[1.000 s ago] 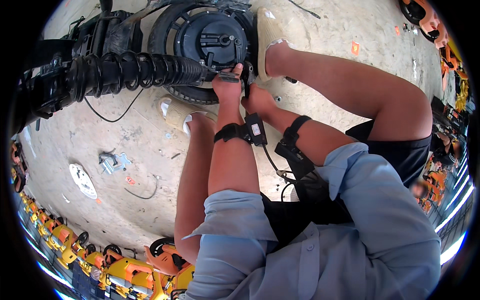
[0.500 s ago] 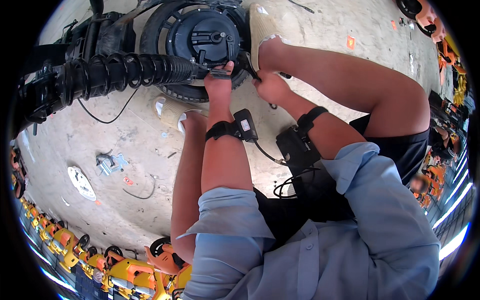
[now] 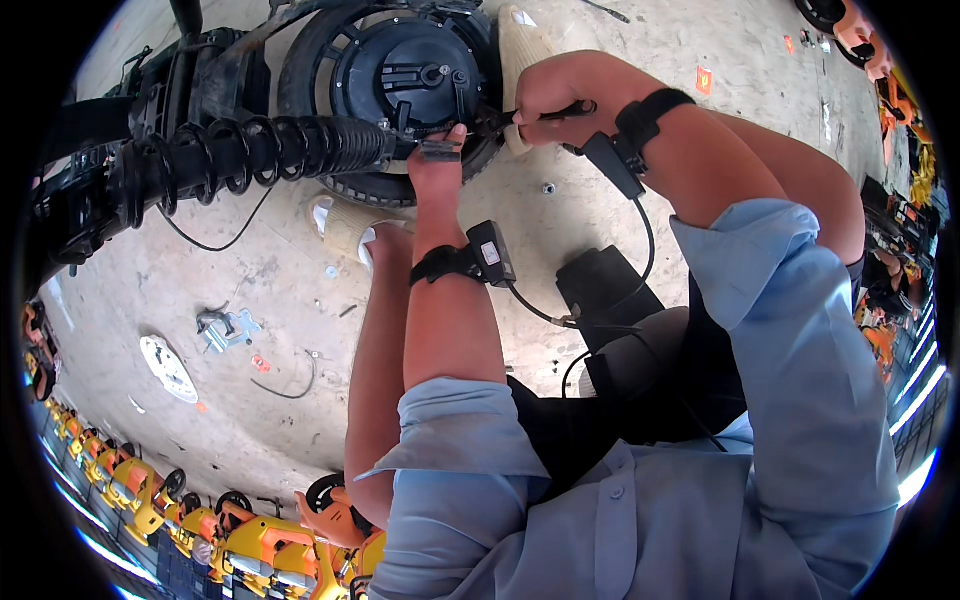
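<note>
A black wheel with a hub motor lies at the upper middle, on a vehicle's dark frame. A thick black coil-spring shock absorber reaches in from the left, its end near the hub's lower edge. My left hand grips a dark metal bracket at that end, thumb up; its other fingers are hidden. My right hand is closed round the handle of a dark wrench. The tool's head meets the parts at the wheel's right lower side; its jaws are too dark to make out.
My feet in beige shoes flank the wheel. A small silver nut-like piece lies on the concrete. Left are a metal bracket piece, a white disc and a bent cable. Yellow and orange vehicles line the edges.
My right hand has swung up and away from me with the wrench, its handle now pointing right instead of toward me. The silver piece on the floor has come into sight. My left hand stays put.
</note>
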`<control>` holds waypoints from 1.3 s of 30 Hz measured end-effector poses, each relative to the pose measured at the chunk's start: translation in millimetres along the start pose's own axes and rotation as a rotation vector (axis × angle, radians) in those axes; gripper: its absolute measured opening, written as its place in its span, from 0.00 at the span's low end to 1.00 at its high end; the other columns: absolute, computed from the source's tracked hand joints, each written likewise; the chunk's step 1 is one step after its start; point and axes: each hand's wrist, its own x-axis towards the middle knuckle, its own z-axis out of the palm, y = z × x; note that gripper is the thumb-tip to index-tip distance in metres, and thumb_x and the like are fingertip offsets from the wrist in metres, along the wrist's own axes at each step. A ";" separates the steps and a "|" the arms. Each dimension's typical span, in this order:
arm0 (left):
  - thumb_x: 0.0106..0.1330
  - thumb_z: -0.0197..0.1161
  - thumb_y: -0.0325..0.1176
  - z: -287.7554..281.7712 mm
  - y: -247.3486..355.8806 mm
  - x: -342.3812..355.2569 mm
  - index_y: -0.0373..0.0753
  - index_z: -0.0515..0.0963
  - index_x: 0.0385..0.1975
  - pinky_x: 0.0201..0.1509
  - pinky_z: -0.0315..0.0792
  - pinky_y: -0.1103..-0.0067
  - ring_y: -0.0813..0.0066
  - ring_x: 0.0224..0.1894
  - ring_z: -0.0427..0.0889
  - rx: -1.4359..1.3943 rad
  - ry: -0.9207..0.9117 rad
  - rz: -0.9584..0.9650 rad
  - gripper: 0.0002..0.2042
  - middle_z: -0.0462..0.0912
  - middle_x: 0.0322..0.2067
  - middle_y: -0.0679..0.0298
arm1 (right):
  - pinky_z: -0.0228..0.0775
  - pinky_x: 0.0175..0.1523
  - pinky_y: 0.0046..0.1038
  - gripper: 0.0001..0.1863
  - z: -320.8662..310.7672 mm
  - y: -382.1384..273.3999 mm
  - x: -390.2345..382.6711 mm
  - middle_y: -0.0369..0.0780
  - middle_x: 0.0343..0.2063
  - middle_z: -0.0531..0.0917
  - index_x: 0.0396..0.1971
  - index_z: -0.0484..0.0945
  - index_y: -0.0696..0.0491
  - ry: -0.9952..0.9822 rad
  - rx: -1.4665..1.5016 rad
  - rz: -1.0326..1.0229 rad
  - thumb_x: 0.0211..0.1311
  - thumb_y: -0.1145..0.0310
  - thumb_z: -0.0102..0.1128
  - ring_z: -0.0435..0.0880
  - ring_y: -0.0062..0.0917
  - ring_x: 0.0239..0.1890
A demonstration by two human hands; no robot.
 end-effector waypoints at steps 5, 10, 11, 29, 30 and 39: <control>0.55 0.73 0.38 -3.2 1.4 -1.9 0.30 0.83 0.33 0.37 0.70 0.79 0.77 0.30 0.77 -0.035 0.017 -0.015 0.16 0.83 0.28 0.62 | 0.66 0.28 0.31 0.16 -15.0 13.9 48.2 0.34 0.16 0.77 0.22 0.80 0.53 -0.206 0.131 0.062 0.66 0.60 0.51 0.75 0.25 0.20; 0.54 0.74 0.36 4.7 14.1 -6.8 0.30 0.83 0.32 0.41 0.72 0.77 0.75 0.33 0.79 -0.130 0.010 -0.108 0.15 0.84 0.30 0.61 | 0.62 0.26 0.26 0.12 -40.5 1.9 59.1 0.31 0.15 0.73 0.33 0.81 0.50 -0.442 0.212 0.156 0.67 0.59 0.52 0.70 0.20 0.18; 0.54 0.74 0.36 6.6 15.7 -8.0 0.30 0.82 0.32 0.41 0.72 0.78 0.75 0.33 0.78 -0.177 0.006 -0.117 0.14 0.83 0.30 0.62 | 0.63 0.30 0.27 0.12 -41.7 2.4 62.8 0.30 0.16 0.74 0.35 0.82 0.49 -0.463 0.211 0.166 0.67 0.58 0.54 0.71 0.21 0.21; 0.55 0.73 0.39 3.9 7.2 -5.5 0.30 0.83 0.33 0.42 0.71 0.77 0.74 0.33 0.78 -0.096 0.026 -0.080 0.16 0.84 0.29 0.61 | 0.65 0.26 0.27 0.15 25.3 42.6 46.9 0.33 0.16 0.77 0.33 0.82 0.50 -0.171 0.630 -0.049 0.68 0.56 0.51 0.75 0.19 0.18; 0.55 0.73 0.39 1.8 7.8 -5.8 0.30 0.83 0.33 0.42 0.72 0.77 0.73 0.33 0.79 -0.096 0.036 -0.070 0.16 0.84 0.29 0.60 | 0.66 0.27 0.28 0.14 35.4 35.9 44.0 0.36 0.16 0.77 0.30 0.80 0.55 -0.069 0.527 -0.056 0.66 0.61 0.52 0.75 0.22 0.20; 0.57 0.71 0.37 -7.8 4.7 -0.7 0.30 0.80 0.35 0.30 0.66 0.83 0.79 0.26 0.71 0.005 0.002 -0.038 0.15 0.77 0.25 0.68 | 0.72 0.43 0.42 0.15 165.4 -32.3 47.5 0.52 0.28 0.82 0.32 0.77 0.60 0.728 0.507 0.031 0.53 0.61 0.57 0.82 0.46 0.35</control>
